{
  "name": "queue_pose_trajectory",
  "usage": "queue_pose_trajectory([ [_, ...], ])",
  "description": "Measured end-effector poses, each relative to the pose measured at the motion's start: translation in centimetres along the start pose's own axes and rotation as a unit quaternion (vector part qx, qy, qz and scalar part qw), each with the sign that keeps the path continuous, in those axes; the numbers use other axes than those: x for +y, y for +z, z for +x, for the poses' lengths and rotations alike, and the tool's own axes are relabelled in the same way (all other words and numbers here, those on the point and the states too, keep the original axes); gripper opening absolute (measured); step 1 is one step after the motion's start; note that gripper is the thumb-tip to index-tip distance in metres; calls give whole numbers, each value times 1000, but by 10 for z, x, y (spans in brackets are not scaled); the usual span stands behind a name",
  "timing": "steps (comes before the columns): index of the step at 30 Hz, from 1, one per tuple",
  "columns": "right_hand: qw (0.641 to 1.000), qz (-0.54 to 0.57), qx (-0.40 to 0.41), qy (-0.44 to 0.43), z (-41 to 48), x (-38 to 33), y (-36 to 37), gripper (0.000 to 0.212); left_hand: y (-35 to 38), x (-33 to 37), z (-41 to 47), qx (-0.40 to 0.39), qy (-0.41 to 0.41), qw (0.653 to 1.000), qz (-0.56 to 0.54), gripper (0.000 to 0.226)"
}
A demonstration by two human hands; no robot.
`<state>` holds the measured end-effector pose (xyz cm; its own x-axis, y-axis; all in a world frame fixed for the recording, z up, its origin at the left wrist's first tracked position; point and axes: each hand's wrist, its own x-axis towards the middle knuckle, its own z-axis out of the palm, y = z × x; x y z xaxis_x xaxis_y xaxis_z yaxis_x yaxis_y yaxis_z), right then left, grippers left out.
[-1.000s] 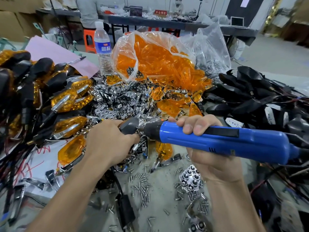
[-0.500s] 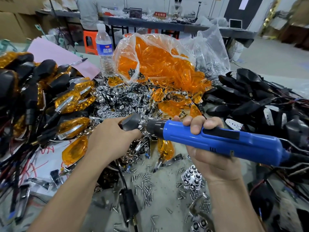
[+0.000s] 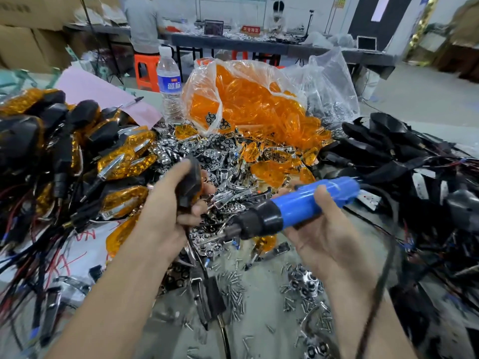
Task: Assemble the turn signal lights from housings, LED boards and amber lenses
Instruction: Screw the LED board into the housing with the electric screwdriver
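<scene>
Amber finished lights (image 3: 121,161) pile beside the left hand (image 3: 166,211), its fingers gripping one black housing (image 3: 189,182). The right hand (image 3: 321,237) fingers clasp the screwdriver (image 3: 305,203). Many loose lenses (image 3: 254,107) and empty housings (image 3: 383,149) wait beyond.

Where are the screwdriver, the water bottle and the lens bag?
screwdriver (image 3: 293,207), head view, on its blue body
bottle (image 3: 169,85), head view, on its blue label
lens bag (image 3: 248,104), head view, on the clear front wall over the amber lenses

One blue screwdriver (image 3: 311,203), one water bottle (image 3: 169,84), one pen (image 3: 133,101). Two plastic bags: one (image 3: 207,81) full of orange lenses (image 3: 248,107), one (image 3: 329,81) clear. Loose screws (image 3: 234,288) too many to count.
</scene>
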<state>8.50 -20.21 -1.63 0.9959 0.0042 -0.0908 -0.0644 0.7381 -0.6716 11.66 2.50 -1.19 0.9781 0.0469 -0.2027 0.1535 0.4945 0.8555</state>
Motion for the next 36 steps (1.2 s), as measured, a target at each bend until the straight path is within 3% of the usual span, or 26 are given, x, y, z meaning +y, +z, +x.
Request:
queue_pose_trajectory([
  [2,993,-47,110,11,8,4,8,47,-7,7,2,-15,-3,999,-40,54],
  [4,968,-174,178,-23,11,8,8,44,-12,11,3,-13,8,998,-56,55],
  [8,830,-504,230,-68,11,10,4,58,-10,14,-1,-14,-1,997,-81,47],
  [13,677,-696,237,-29,12,13,7,56,-7,21,-9,-61,-13,991,-115,45],
  [16,598,-761,251,1,10,16,12,51,-12,31,-11,-15,29,999,20,47],
  [18,561,-779,277,-47,4,15,20,48,-17,35,-11,13,85,984,159,40],
  [19,578,-761,277,-100,0,15,26,43,-19,35,-13,20,124,968,217,35],
  [21,664,-696,202,-185,-5,18,41,29,-19,33,-17,35,181,942,280,38],
  [23,751,-645,33,-137,-9,31,62,34,-17,28,-20,36,194,937,287,47],
  [24,775,-624,-56,-85,-11,41,73,45,-16,27,-21,19,187,940,286,46],
  [26,778,-606,-157,-59,-9,62,86,59,-13,28,-23,-44,139,956,254,34],
  [28,780,-603,-129,-107,0,77,92,51,-16,31,-28,-107,110,957,248,38],
  [29,786,-599,-100,-120,5,81,93,44,-20,34,-30,-117,129,938,299,40],
  [32,825,-556,-40,-91,21,89,99,24,-37,31,-35,-73,160,842,510,47],
  [33,857,-511,-27,-62,26,91,104,20,-41,26,-37,-52,133,851,506,59],
  [34,890,-455,-13,-21,31,94,113,18,-42,22,-41,-29,98,889,447,63],
  [36,937,-343,1,66,43,98,132,12,-44,14,-43,-12,44,952,303,39],
])
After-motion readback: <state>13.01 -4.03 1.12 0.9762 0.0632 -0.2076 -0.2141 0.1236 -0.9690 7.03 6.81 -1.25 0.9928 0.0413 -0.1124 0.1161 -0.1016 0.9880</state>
